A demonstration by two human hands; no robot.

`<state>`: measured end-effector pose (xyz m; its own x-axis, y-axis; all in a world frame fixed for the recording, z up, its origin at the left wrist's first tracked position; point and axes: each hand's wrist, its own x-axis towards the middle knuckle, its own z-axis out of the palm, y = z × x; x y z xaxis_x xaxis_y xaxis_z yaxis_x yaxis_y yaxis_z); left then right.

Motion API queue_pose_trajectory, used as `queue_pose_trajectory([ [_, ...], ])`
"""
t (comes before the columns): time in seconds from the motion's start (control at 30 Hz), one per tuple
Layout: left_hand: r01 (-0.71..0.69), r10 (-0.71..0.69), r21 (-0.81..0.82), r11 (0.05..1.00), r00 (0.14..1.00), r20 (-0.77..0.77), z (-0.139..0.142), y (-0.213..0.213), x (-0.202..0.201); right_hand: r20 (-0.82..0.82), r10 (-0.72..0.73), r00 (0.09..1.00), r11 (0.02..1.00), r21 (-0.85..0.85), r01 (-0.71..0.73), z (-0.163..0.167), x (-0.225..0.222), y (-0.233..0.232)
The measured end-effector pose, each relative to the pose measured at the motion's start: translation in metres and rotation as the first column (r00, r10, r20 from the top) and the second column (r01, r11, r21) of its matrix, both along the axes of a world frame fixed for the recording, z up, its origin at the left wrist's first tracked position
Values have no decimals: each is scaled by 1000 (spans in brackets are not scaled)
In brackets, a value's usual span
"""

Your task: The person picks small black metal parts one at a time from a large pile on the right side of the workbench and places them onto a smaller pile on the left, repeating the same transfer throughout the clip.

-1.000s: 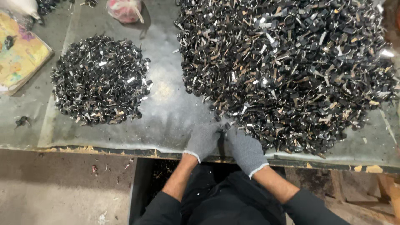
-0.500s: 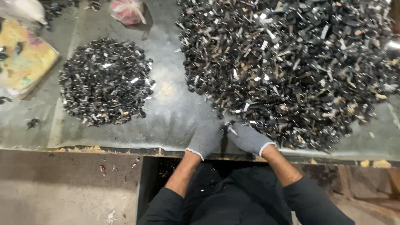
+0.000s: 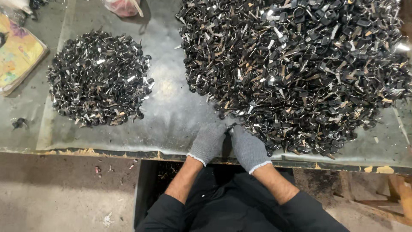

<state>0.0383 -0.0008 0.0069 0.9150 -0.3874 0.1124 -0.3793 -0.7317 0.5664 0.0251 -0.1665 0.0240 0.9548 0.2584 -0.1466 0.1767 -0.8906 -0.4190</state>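
My left hand [image 3: 207,142] and my right hand [image 3: 248,148] wear grey knit gloves and rest side by side at the table's front edge. Their curled fingertips meet on a small black-and-metal part [image 3: 231,126] at the near rim of the large pile [image 3: 296,64]. That pile is made of several small black and shiny metal pieces and fills the right half of the table. A smaller round pile of the same pieces [image 3: 99,78] lies to the left, well apart from both hands.
The table top [image 3: 171,111] is a worn grey-green sheet with a chipped front edge. A colourful flat card [image 3: 17,56] lies at far left, and a pink plastic bag [image 3: 124,6] sits at the back. One stray dark piece [image 3: 18,123] lies near the left edge.
Both hands have stayed together at the big pile's near rim, with the fingers drawn in slightly closer. The view has shifted a little.
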Motion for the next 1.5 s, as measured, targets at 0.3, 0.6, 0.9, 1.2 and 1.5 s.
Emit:
queue_pose_trajectory([
  [0.3,-15,9,39,999,987,158,3,-4,2,38,-31,999,981,194,23,5,-4,-6],
  [0.6,10,-10,8,1000,1000,-11,15,-2,-1,-160,46,986,999,-3,-48,7,-5,-4],
  [0.9,31,-26,-99,995,998,54,13,0,-6,-19,99,995,995,-2,-99,4,-4,-3],
  [1.2,-95,94,-145,985,995,-17,16,1,-11,-180,23,983,997,-69,-36,5,1,-5],
  [1.5,58,-6,157,986,949,-315,15,5,19,245,254,935,925,-346,-161,-3,-5,-14],
])
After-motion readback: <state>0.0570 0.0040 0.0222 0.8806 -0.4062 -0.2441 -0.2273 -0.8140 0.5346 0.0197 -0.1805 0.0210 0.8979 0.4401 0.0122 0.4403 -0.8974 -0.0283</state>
